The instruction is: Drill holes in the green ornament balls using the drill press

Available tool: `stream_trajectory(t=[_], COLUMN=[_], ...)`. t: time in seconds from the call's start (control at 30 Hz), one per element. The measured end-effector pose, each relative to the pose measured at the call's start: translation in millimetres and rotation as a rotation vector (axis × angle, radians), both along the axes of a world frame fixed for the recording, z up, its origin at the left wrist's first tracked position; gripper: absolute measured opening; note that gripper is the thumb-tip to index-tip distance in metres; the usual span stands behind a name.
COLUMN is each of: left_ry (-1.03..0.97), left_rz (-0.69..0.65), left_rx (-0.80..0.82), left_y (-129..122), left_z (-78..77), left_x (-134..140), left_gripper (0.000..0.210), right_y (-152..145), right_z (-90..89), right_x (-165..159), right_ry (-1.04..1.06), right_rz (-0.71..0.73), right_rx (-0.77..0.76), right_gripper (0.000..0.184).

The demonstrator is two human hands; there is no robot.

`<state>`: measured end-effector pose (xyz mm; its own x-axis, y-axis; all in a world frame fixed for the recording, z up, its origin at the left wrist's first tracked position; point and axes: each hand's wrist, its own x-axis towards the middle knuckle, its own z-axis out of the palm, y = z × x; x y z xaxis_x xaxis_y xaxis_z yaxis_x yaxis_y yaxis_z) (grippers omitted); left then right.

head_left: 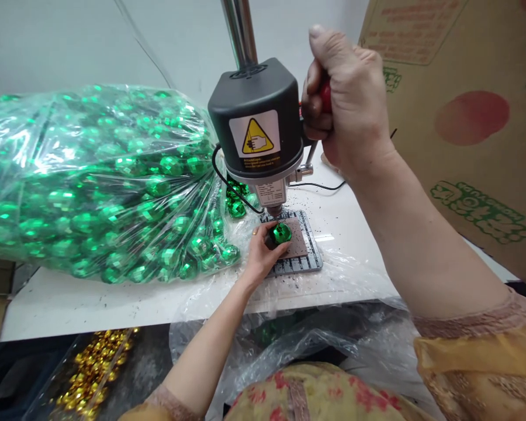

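My left hand [265,248] is closed around a shiny green faceted ball [281,233], thumb and fingers on its sides. It holds the ball on a brownish square pad [298,240] that lies on the slotted metal base plate [315,257]. Straight above is the chuck of a small black bench drill press [254,111] with a yellow warning label; whether a bit touches the ball cannot be made out. My right hand [350,96] is raised at the machine's right side, its fingers wrapped around the red knob [325,96] of the feed lever [310,158].
A large clear bag [92,193] full of green balls fills the table's left side. More green balls [235,204] lie behind my left hand. Dark shavings litter the white table [127,304]. A cardboard box [460,164] stands at right. Gold balls [96,368] sit below the table edge.
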<state>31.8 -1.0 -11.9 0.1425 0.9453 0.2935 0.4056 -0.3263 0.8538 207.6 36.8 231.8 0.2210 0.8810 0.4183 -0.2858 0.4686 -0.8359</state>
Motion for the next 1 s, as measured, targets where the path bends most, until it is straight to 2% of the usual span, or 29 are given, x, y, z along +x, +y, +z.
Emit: stream_trajectory(t=[0.1,0.23,0.3,0.43,0.57,1.0], left_ry=[-0.034,-0.051,-0.066,-0.108,-0.100,-0.094], left_rz=[-0.025,-0.033,-0.036,-0.043,-0.043,-0.061], left_rx=[-0.002,-0.017,-0.026,-0.022,0.018,0.030], left_y=[-2,-3,-2,-2,-2,-3], left_z=[-4.0,-7.2,-8.9,-11.7,-12.1,-11.3], left_x=[2,2,2,3,5,4], left_gripper=[0.051,0.053,0.055,0.054,0.051,0.051], right_y=[3,-2,-11,-32,-40,-47], right_z=[2.5,1.6,-3.7,-22.8,-41.3,-80.6], right_x=[3,3,0,-5,-6,-4], right_ry=[-0.034,-0.038,-0.020,-0.021,-0.045,-0.118], right_rz=[0.030,0.015,-0.010,-0.077,-0.160,-0.337], right_rx=[-0.074,-0.071,-0.002,0.245,0.424,0.582], right_gripper=[0.053,0.056,0.057,0.055,0.053,0.053])
